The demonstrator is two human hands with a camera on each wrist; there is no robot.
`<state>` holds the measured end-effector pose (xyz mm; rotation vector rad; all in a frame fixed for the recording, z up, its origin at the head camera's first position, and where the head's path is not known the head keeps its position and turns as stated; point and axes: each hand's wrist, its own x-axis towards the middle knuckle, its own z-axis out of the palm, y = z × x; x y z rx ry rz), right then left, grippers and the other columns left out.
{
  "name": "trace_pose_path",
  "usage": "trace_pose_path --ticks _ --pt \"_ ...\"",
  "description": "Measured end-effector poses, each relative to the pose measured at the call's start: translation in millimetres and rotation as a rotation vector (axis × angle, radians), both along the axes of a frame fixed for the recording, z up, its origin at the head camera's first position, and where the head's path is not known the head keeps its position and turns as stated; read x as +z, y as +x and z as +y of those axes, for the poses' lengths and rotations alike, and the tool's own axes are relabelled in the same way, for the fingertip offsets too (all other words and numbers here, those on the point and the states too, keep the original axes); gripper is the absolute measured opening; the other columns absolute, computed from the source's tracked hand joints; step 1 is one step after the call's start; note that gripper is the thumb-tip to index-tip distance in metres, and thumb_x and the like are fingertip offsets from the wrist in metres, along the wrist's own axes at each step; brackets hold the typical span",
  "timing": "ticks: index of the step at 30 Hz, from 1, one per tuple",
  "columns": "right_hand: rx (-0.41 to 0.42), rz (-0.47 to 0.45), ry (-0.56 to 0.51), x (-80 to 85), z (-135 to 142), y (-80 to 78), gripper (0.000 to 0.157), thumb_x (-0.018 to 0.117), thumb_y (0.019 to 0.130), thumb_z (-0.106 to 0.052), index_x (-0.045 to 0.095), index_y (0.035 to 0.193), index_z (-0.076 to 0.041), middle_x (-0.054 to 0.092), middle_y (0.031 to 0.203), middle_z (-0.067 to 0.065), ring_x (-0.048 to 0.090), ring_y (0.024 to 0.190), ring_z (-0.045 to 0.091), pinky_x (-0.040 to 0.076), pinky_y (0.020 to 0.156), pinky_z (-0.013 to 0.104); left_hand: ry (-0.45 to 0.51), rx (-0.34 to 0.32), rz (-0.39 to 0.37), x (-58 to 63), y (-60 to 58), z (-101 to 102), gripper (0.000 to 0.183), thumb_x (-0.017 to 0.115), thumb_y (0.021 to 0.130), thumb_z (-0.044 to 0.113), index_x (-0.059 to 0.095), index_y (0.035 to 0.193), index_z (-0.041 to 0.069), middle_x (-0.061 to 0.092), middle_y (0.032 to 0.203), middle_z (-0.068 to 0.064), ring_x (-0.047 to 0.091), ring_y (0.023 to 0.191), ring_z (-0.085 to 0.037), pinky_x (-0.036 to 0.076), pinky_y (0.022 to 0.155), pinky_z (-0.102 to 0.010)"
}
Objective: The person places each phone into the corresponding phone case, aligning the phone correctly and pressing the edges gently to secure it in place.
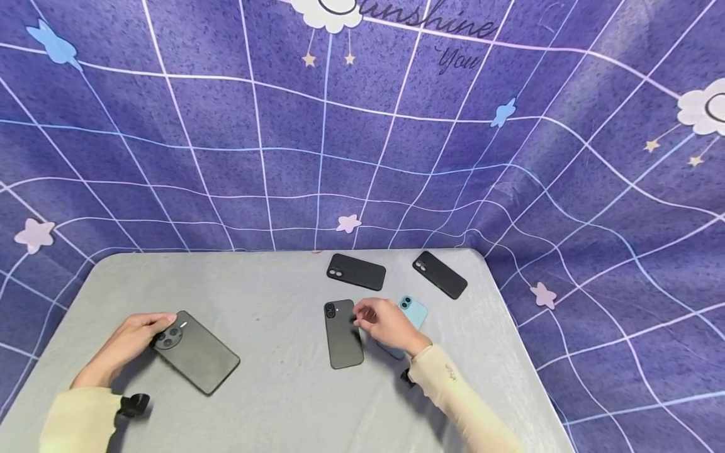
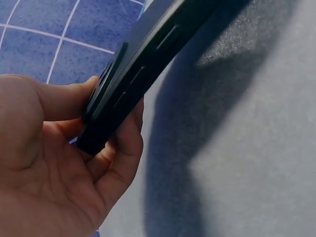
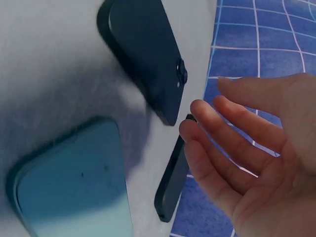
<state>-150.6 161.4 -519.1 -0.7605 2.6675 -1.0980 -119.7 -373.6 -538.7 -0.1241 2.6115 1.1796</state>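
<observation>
My left hand (image 1: 127, 343) pinches a large dark grey phone (image 1: 201, 355) at its camera end, thumb on the camera side and fingers beneath. In the left wrist view that phone (image 2: 133, 74) is tilted, with its buttoned edge towards me. My right hand (image 1: 387, 322) hovers between a smaller dark phone (image 1: 344, 340) and a light blue phone (image 1: 415, 311), partly covering the blue one. Nothing lies in its loosely bent fingers, as the right wrist view shows with the hand (image 3: 247, 153) apart from the dark phone (image 3: 143, 54) and blue phone (image 3: 74, 182).
Two black phone cases or phones lie near the back edge: one behind the dark phone, a black case-like piece (image 1: 362, 274), and another slim black piece (image 1: 440, 275) at the back right. The grey-covered table (image 1: 272, 402) meets purple gridded cloth (image 1: 283, 163) behind and at the sides.
</observation>
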Motion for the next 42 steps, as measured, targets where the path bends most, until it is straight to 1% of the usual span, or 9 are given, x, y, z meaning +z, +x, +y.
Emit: trace_pose_path --ticks 4,9,12,17,21,26,30,37,42 --pt "-0.016 0.033 0.065 3.6 3.9 -1.1 0.014 0.076 0.098 -0.004 0.076 0.111 -0.001 0.075 0.096 0.002 0.070 0.083 0.011 0.060 0.078 0.029 -0.034 -0.023 0.014 1.5 -5.3 3.1 0.065 0.046 0.115 0.043 0.054 0.145 -0.015 0.048 0.151 -0.040 0.038 0.143 -0.063 0.036 0.112 -0.075" --pt "-0.032 0.067 0.139 2.9 7.9 -3.2 0.011 0.078 0.098 -0.008 0.076 0.109 -0.005 0.076 0.094 0.000 0.070 0.082 0.011 0.059 0.075 0.031 -0.128 -0.078 0.107 4.3 -11.3 9.8 0.057 0.051 0.115 0.035 0.061 0.138 -0.015 0.057 0.141 -0.040 0.048 0.135 -0.063 0.043 0.106 -0.073" --pt "-0.034 0.072 0.159 1.5 9.5 -4.4 0.010 0.078 0.098 -0.010 0.077 0.107 -0.007 0.075 0.093 -0.002 0.070 0.082 0.011 0.059 0.074 0.032 -0.196 -0.107 0.136 6.2 -14.3 15.1 0.060 0.056 0.112 0.037 0.059 0.139 -0.017 0.057 0.138 -0.044 0.051 0.129 -0.066 0.046 0.102 -0.074" --pt "-0.040 0.066 0.165 0.1 11.3 -5.1 0.011 0.079 0.098 -0.012 0.077 0.108 -0.007 0.075 0.091 -0.003 0.069 0.082 0.010 0.058 0.074 0.032 -0.259 -0.097 0.147 7.6 -15.7 24.2 0.066 0.067 0.107 0.043 0.059 0.141 -0.013 0.059 0.136 -0.044 0.054 0.125 -0.064 0.049 0.098 -0.072" --pt "-0.037 0.067 0.170 -0.8 12.0 -4.8 0.011 0.079 0.098 -0.012 0.077 0.108 -0.007 0.074 0.091 -0.003 0.068 0.082 0.011 0.058 0.074 0.032 -0.246 -0.065 0.173 7.5 -15.4 31.2 0.062 0.071 0.105 0.042 0.063 0.139 -0.009 0.063 0.134 -0.040 0.057 0.124 -0.062 0.049 0.097 -0.071" --pt "-0.035 0.067 0.181 -2.7 11.9 -5.0 0.010 0.078 0.098 -0.012 0.077 0.108 -0.008 0.074 0.092 -0.003 0.069 0.083 0.011 0.059 0.075 0.033 -0.242 -0.051 0.187 8.1 -16.0 39.9 0.057 0.071 0.105 0.040 0.066 0.139 -0.005 0.063 0.137 -0.037 0.054 0.127 -0.062 0.047 0.099 -0.072" --pt "-0.037 0.057 0.182 -2.9 11.5 -5.0 0.011 0.078 0.098 -0.012 0.077 0.108 -0.009 0.075 0.092 -0.003 0.070 0.084 0.010 0.059 0.077 0.034 -0.245 -0.058 0.236 3.6 -16.9 44.8 0.050 0.073 0.104 0.035 0.069 0.136 -0.005 0.062 0.137 -0.037 0.053 0.128 -0.062 0.045 0.101 -0.073" --pt "-0.042 0.057 0.192 -4.9 9.9 -5.6 0.011 0.078 0.099 -0.013 0.077 0.109 -0.009 0.075 0.091 -0.004 0.070 0.084 0.011 0.059 0.078 0.035 -0.249 -0.074 0.318 -3.3 -18.5 49.1 0.042 0.077 0.101 0.025 0.072 0.130 -0.006 0.066 0.128 -0.036 0.058 0.121 -0.060 0.047 0.097 -0.072" --pt "-0.049 0.064 0.207 -6.5 10.1 -6.1 0.011 0.078 0.098 -0.015 0.077 0.107 -0.009 0.075 0.091 -0.004 0.070 0.084 0.010 0.059 0.077 0.034 -0.256 -0.130 0.403 -12.1 -20.2 49.9 0.038 0.079 0.099 0.018 0.073 0.125 -0.009 0.069 0.120 -0.035 0.062 0.115 -0.057 0.049 0.095 -0.071"
